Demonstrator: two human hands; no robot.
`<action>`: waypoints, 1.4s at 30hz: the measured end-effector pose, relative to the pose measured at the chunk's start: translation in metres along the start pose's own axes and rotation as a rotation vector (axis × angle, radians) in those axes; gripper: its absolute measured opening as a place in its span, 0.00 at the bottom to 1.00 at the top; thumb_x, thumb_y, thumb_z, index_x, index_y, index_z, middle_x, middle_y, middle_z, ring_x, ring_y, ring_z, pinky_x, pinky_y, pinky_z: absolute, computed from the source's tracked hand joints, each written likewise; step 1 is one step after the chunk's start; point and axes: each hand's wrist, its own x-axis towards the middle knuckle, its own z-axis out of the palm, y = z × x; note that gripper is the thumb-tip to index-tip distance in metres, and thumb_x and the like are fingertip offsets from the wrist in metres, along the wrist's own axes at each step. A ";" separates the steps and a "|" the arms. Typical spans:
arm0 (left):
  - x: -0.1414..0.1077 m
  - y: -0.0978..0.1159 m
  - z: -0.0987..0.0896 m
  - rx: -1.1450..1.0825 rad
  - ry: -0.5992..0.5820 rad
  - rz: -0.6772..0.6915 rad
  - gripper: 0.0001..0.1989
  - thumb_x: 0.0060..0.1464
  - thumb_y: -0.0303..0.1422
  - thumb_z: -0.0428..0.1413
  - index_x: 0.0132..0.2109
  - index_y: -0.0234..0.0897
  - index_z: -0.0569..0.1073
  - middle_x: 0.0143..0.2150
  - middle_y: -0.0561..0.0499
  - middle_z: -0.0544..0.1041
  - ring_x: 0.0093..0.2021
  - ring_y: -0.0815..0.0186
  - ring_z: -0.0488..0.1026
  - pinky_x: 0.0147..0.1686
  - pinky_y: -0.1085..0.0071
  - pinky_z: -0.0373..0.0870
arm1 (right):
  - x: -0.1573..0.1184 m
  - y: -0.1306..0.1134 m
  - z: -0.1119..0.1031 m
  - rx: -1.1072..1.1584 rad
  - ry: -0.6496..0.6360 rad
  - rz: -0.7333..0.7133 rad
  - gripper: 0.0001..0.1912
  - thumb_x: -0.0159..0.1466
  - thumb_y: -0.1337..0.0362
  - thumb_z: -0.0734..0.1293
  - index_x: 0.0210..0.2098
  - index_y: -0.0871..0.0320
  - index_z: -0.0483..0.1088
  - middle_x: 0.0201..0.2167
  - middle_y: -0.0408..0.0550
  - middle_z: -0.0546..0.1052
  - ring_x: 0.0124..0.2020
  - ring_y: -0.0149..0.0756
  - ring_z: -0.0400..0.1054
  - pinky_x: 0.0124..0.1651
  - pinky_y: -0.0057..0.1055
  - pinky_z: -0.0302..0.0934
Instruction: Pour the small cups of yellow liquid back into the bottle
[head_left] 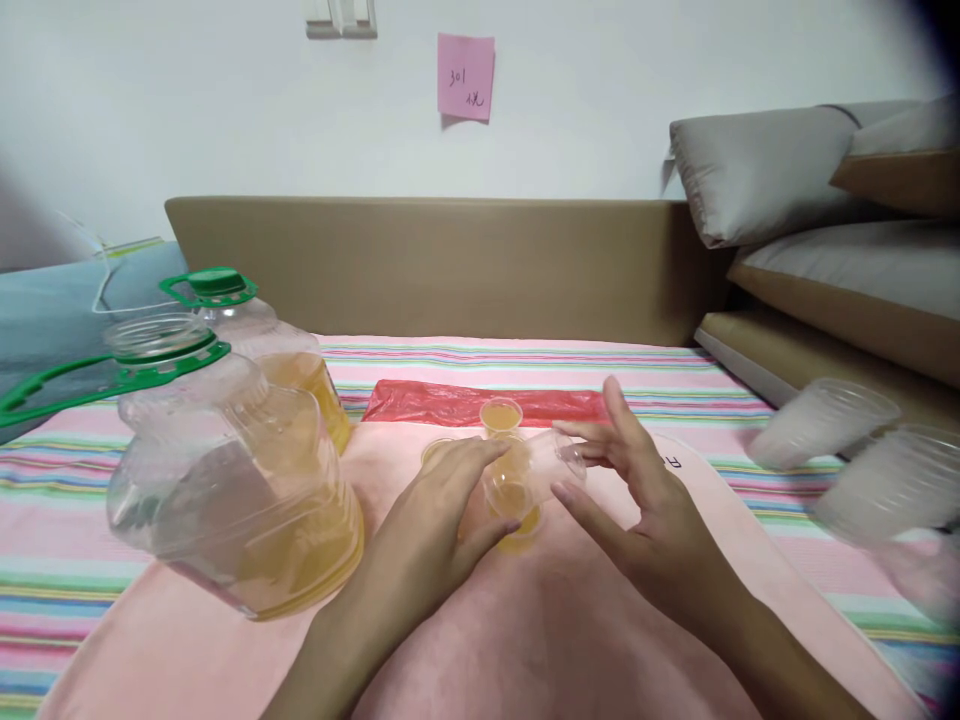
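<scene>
Tinted amber in the uncapped jug (247,490) and the plastic cups (501,415) right of it; green on its neck ring (176,368); multicolour-striped on the bedsheet (45,610) leftward.

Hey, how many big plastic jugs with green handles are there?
2. The open jug stands at the front on the left; the capped jug stands behind it, partly hidden. I can't see any others.

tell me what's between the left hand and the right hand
The head view shows a clear plastic cup, tipped sideways, between the left hand and the right hand; cups of amber liquid show through and beyond it.
</scene>
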 end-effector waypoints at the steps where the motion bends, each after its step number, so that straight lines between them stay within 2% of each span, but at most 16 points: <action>1: 0.000 0.000 0.000 -0.009 0.001 -0.023 0.33 0.66 0.38 0.63 0.71 0.55 0.56 0.68 0.50 0.72 0.68 0.53 0.70 0.66 0.49 0.70 | -0.001 0.000 0.001 0.035 0.003 0.012 0.49 0.72 0.53 0.69 0.78 0.33 0.32 0.59 0.46 0.78 0.53 0.44 0.76 0.56 0.52 0.73; 4: 0.000 0.001 -0.001 -0.035 0.007 -0.047 0.42 0.64 0.37 0.65 0.74 0.57 0.48 0.69 0.48 0.72 0.69 0.52 0.69 0.64 0.48 0.72 | -0.002 0.002 0.004 0.101 0.016 0.025 0.53 0.71 0.53 0.70 0.78 0.34 0.27 0.59 0.47 0.78 0.54 0.44 0.75 0.59 0.53 0.72; 8: 0.000 0.002 -0.001 0.004 0.026 0.048 0.25 0.67 0.37 0.63 0.66 0.55 0.64 0.65 0.52 0.74 0.66 0.55 0.71 0.66 0.51 0.71 | -0.002 0.002 0.004 0.113 0.019 0.016 0.52 0.72 0.53 0.70 0.78 0.35 0.28 0.59 0.47 0.78 0.52 0.44 0.75 0.59 0.52 0.71; 10: 0.001 0.002 -0.001 0.008 0.040 0.068 0.25 0.66 0.36 0.64 0.65 0.53 0.64 0.64 0.51 0.75 0.65 0.55 0.72 0.66 0.52 0.71 | -0.001 0.001 0.003 0.103 0.022 0.014 0.52 0.72 0.54 0.69 0.79 0.37 0.28 0.59 0.49 0.78 0.53 0.43 0.75 0.59 0.51 0.72; 12: 0.001 0.000 -0.001 0.012 0.038 0.079 0.25 0.66 0.34 0.64 0.65 0.51 0.64 0.64 0.50 0.75 0.65 0.54 0.72 0.65 0.51 0.72 | -0.001 0.000 0.000 0.040 -0.015 -0.011 0.43 0.72 0.55 0.69 0.79 0.38 0.43 0.60 0.49 0.76 0.55 0.43 0.75 0.58 0.49 0.73; 14: 0.001 -0.001 0.000 0.016 0.026 0.084 0.25 0.66 0.33 0.63 0.65 0.50 0.64 0.64 0.48 0.75 0.65 0.53 0.72 0.64 0.49 0.73 | 0.000 -0.002 -0.003 -0.054 -0.070 -0.058 0.28 0.73 0.56 0.68 0.70 0.41 0.65 0.60 0.49 0.76 0.56 0.44 0.75 0.59 0.47 0.73; 15: 0.001 -0.002 0.000 0.016 0.020 0.082 0.24 0.67 0.33 0.63 0.65 0.50 0.64 0.64 0.48 0.75 0.65 0.53 0.72 0.64 0.49 0.73 | 0.000 -0.003 -0.003 -0.090 -0.083 -0.078 0.24 0.73 0.56 0.68 0.67 0.42 0.70 0.60 0.49 0.76 0.56 0.45 0.75 0.58 0.46 0.73; 17: 0.001 -0.002 0.000 0.014 0.017 0.073 0.24 0.67 0.33 0.62 0.65 0.50 0.64 0.64 0.48 0.75 0.65 0.53 0.72 0.64 0.48 0.73 | -0.001 -0.003 -0.003 -0.112 -0.062 -0.076 0.30 0.73 0.56 0.67 0.72 0.40 0.62 0.60 0.48 0.77 0.55 0.44 0.76 0.57 0.47 0.74; 19: 0.001 -0.001 0.000 0.014 0.017 0.062 0.25 0.67 0.33 0.62 0.66 0.50 0.63 0.65 0.48 0.74 0.65 0.54 0.72 0.65 0.49 0.72 | -0.002 -0.003 0.000 -0.084 -0.018 -0.039 0.44 0.73 0.56 0.67 0.79 0.36 0.38 0.60 0.47 0.77 0.52 0.43 0.77 0.54 0.49 0.76; 20: 0.001 0.000 -0.001 0.016 0.017 0.060 0.25 0.67 0.34 0.62 0.66 0.50 0.63 0.65 0.49 0.74 0.66 0.54 0.71 0.65 0.49 0.71 | -0.002 -0.002 0.001 -0.065 0.000 -0.027 0.48 0.73 0.55 0.67 0.79 0.36 0.31 0.59 0.47 0.78 0.52 0.43 0.77 0.53 0.49 0.76; 21: 0.001 0.000 -0.001 0.019 0.019 0.061 0.25 0.67 0.34 0.63 0.66 0.50 0.63 0.65 0.49 0.74 0.66 0.54 0.71 0.65 0.49 0.71 | -0.002 -0.002 0.001 -0.053 0.007 -0.027 0.47 0.73 0.55 0.67 0.79 0.36 0.32 0.59 0.47 0.78 0.52 0.43 0.77 0.53 0.50 0.76; 24: 0.001 -0.001 -0.001 0.030 0.010 0.068 0.25 0.67 0.33 0.63 0.65 0.50 0.63 0.65 0.49 0.74 0.66 0.55 0.71 0.65 0.50 0.72 | 0.000 -0.003 -0.001 -0.073 -0.050 -0.089 0.29 0.73 0.57 0.68 0.71 0.38 0.62 0.58 0.46 0.77 0.55 0.42 0.75 0.57 0.46 0.74; 26: 0.001 -0.003 -0.001 0.031 0.006 0.073 0.26 0.66 0.32 0.63 0.65 0.50 0.64 0.65 0.49 0.75 0.65 0.55 0.71 0.65 0.50 0.72 | 0.002 -0.003 -0.004 -0.101 -0.090 -0.130 0.18 0.73 0.58 0.68 0.62 0.42 0.73 0.57 0.45 0.77 0.57 0.41 0.74 0.58 0.42 0.73; 32: 0.005 -0.003 -0.002 0.065 0.056 0.138 0.26 0.68 0.33 0.62 0.67 0.49 0.62 0.66 0.47 0.74 0.66 0.54 0.71 0.65 0.49 0.72 | 0.004 -0.006 -0.011 -0.173 -0.078 -0.113 0.28 0.72 0.57 0.68 0.70 0.45 0.63 0.60 0.48 0.77 0.54 0.41 0.76 0.56 0.44 0.75; 37: 0.005 0.004 -0.004 0.222 0.031 0.284 0.25 0.67 0.30 0.61 0.66 0.44 0.63 0.67 0.43 0.73 0.67 0.49 0.68 0.66 0.42 0.69 | 0.002 -0.008 -0.011 -0.298 -0.130 -0.229 0.42 0.67 0.49 0.73 0.73 0.49 0.54 0.65 0.55 0.73 0.62 0.52 0.72 0.58 0.53 0.74; 42: 0.005 0.017 -0.004 0.365 0.043 0.381 0.24 0.68 0.24 0.56 0.68 0.40 0.63 0.65 0.42 0.75 0.67 0.48 0.68 0.65 0.40 0.67 | -0.003 -0.013 -0.003 -0.339 -0.120 -0.300 0.49 0.66 0.47 0.74 0.77 0.48 0.46 0.65 0.58 0.74 0.61 0.54 0.73 0.57 0.56 0.73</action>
